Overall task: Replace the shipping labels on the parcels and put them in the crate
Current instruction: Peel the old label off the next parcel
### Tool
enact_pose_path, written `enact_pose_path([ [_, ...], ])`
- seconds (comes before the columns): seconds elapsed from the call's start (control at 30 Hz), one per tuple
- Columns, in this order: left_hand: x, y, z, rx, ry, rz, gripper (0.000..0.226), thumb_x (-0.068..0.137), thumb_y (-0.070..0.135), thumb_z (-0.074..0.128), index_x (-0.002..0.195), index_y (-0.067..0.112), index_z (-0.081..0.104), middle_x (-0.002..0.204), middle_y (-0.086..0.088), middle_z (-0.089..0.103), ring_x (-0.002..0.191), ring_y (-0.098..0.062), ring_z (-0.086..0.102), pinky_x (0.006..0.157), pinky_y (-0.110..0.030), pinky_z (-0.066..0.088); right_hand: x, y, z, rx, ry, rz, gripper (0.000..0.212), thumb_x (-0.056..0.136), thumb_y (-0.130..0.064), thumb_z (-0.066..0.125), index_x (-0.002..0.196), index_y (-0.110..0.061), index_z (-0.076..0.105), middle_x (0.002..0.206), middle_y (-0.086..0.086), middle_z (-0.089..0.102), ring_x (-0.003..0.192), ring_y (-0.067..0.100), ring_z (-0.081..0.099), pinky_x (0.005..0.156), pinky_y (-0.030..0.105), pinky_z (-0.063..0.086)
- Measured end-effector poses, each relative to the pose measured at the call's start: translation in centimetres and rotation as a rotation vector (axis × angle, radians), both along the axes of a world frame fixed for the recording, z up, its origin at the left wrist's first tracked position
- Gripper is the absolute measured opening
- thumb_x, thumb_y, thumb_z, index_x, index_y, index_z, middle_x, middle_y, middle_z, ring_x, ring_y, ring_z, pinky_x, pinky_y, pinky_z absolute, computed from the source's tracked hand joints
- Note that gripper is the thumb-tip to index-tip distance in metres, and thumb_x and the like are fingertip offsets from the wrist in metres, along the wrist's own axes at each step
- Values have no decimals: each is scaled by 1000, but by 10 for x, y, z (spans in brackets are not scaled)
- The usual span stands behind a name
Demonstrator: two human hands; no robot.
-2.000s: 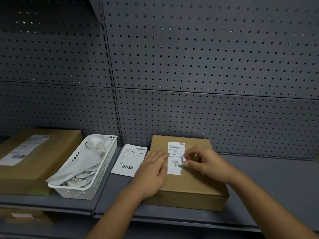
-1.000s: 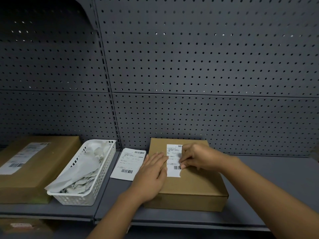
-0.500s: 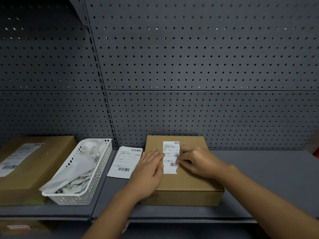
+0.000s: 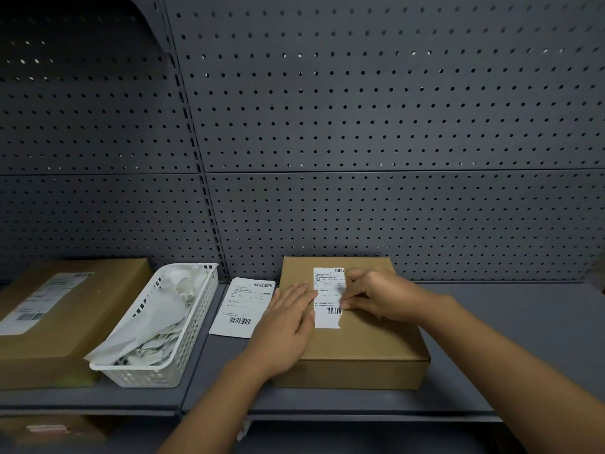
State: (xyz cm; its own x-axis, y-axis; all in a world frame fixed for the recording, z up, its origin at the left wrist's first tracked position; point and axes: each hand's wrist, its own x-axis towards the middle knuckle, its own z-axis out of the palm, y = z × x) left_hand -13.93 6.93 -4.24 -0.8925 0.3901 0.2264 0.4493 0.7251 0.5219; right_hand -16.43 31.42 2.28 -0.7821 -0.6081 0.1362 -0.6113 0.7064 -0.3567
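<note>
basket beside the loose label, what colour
White basket with slotted walls, seen in the head view.

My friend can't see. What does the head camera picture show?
A person's right hand pinches the edge of a white label on a brown parcel, while the left hand rests flat on the parcel. Beside it lie a loose label and a white basket of paper scraps.

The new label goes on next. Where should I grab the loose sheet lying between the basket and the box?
Pinch the loose sheet at its near-left corner, coming from the front. It lies flat on the shelf, the left hand crowds its right edge, and the basket sits to its left.
</note>
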Motion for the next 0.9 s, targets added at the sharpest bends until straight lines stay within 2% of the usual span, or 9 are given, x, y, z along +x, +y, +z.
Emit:
enact_pose_path([
  [0.1,0,0,-1,4,6,-1,46,111,34,32,156,30,39,167,15,26,154,5,8,129,-30,-1,0,1,-2,65,38,11,19,99,-32,67,105,-20,82,87,-4,57,79,12,57,72,38,51],
  [0.23,1,1,-1,26,6,4,46,111,33,33,156,29,40,167,15,26,153,6,8,129,-28,-2,6,-2,-18,57,115,-38,34,101,-37,56,96,-13,79,90,3,61,80,19,60,69,42,51],
  [0.3,1,1,0,23,4,0,46,111,32,33,156,29,40,167,15,25,153,6,8,129,-27,-3,9,-5,-19,7,114,-60,40,102,-38,53,91,-8,76,91,-3,61,79,10,61,68,35,50],
  [0.37,1,2,0,22,3,1,46,111,32,33,156,29,39,167,14,25,154,5,8,129,-28,-2,10,-3,-8,-77,22,-75,22,101,-24,64,96,-7,78,90,-19,57,80,-6,62,69,12,45],
  [0.4,1,1,0,19,1,-1,46,111,33,33,156,29,39,167,14,25,154,5,8,129,-28,-2,10,0,-3,-110,-21,-75,15,98,-18,69,99,-7,79,89,-22,55,77,-11,61,67,8,44],
  [0.5,1,0,0,24,1,0,46,111,32,33,156,29,40,167,13,26,154,4,8,129,-29,-1,8,3,4,-116,-128,-70,16,93,-21,75,101,-9,81,90,-14,57,66,-7,60,60,10,43],
  [0.6,1,1,1,16,5,2,46,111,32,32,156,29,39,167,13,26,155,3,8,129,-29,-2,3,-2,3,-45,-83,-39,14,93,-22,76,100,-11,82,87,-17,54,80,-10,58,69,7,39],
  [0.73,1,0,-2,22,4,2,46,110,33,33,155,30,40,167,13,26,154,4,8,129,-29,-1,1,-3,-3,46,33,8,17,97,-27,70,98,-14,81,95,1,63,89,14,62,79,33,50],
  [0.9,-1,1,-4,25,2,11,45,111,35,32,155,30,41,167,14,27,154,5,9,129,-30,0,3,-3,-19,86,141,-50,50,100,-49,44,98,-12,77,106,5,65,92,26,66,77,44,54],
])
